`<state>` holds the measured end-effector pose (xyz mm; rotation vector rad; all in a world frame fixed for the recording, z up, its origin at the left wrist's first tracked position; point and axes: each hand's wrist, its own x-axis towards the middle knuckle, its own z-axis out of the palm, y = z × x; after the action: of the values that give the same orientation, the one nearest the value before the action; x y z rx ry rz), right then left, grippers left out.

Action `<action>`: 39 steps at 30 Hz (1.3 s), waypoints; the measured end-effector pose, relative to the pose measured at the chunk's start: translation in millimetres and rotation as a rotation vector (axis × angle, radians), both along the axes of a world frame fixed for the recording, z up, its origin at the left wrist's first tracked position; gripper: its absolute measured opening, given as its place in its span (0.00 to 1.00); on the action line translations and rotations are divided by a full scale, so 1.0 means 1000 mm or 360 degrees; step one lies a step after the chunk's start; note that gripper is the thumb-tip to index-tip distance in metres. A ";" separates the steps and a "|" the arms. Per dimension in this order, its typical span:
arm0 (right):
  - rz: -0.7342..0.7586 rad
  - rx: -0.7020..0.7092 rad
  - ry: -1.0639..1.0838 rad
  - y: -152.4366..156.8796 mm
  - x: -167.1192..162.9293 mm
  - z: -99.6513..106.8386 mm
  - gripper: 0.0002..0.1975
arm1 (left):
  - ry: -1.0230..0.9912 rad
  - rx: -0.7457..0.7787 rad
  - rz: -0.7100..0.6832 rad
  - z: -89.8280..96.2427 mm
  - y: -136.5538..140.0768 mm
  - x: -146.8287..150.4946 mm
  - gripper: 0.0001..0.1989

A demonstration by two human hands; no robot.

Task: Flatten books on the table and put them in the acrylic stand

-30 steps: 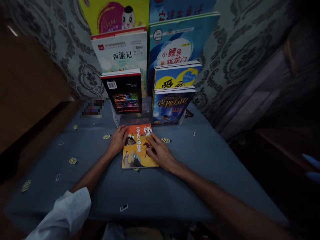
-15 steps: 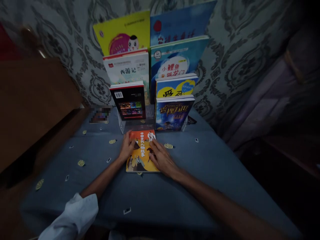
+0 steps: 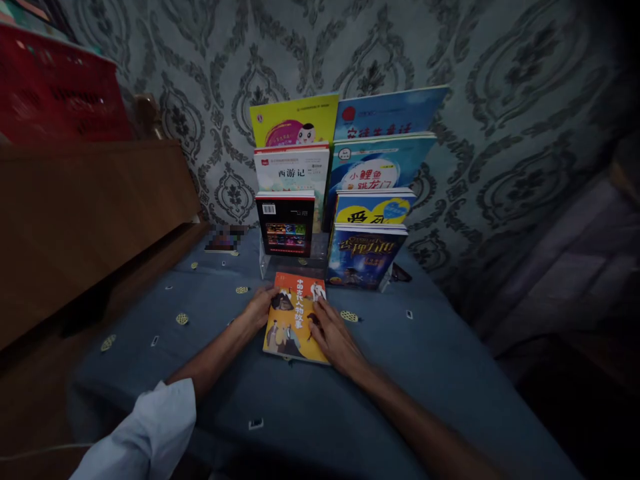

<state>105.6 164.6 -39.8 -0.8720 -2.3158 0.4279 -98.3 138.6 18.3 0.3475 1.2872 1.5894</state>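
An orange and yellow paperback book [image 3: 293, 340] with a white Chinese title lies in front of a clear display rack. Its cover faces up. My left hand [image 3: 260, 308] grips the book's upper left edge, the thumb near the cover and the other fingers partly hidden. Over the right edge lies my right hand [image 3: 337, 340], its fingers apart and resting on the cover. Just behind, the rack [image 3: 317, 248] holds books in two columns, among them a black book [image 3: 287, 228] and a dark blue book [image 3: 367, 257] at the front.
A blue cloth with pineapple prints covers the table [image 3: 220, 413]. At the back left lies a small pixelated item [image 3: 223, 240]. A dark flat object [image 3: 401, 273] sits beside the rack's right side. Further left stand a brown wooden cabinet [image 3: 90, 220] and a red box [image 3: 65, 87].
The view has tilted up, so the rack and book appear lower and further right. My left hand's fingers have drawn back from the cover to the book's left edge.
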 end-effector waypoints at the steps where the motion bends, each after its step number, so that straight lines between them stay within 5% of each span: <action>1: 0.0007 -0.0023 0.0015 0.000 0.000 0.001 0.27 | -0.0017 -0.0021 -0.0027 0.001 -0.001 0.003 0.03; 9: -0.0078 -0.0292 0.0277 0.004 -0.006 -0.005 0.32 | -0.0067 -0.0076 -0.0042 0.005 -0.007 0.018 0.11; 16: -0.0203 -0.0658 0.0580 0.004 -0.005 0.005 0.35 | -0.0111 0.0158 -0.0006 0.017 -0.010 0.031 0.15; 24: 0.0329 -0.1622 0.1486 0.002 -0.007 0.052 0.26 | 0.0074 0.0370 -0.0182 0.045 -0.015 0.034 0.25; 33: 0.0528 -0.1369 0.1665 0.012 -0.010 0.101 0.24 | 0.0401 0.0685 -0.0236 0.075 -0.005 0.022 0.33; 39: 0.0333 -0.1166 0.1724 0.013 -0.027 0.100 0.21 | 0.0454 0.0788 -0.0320 0.066 0.003 0.007 0.33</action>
<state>78.7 177.5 60.2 -0.4698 -1.2095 1.4677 -91.6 141.4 83.8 1.0112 1.0092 1.7115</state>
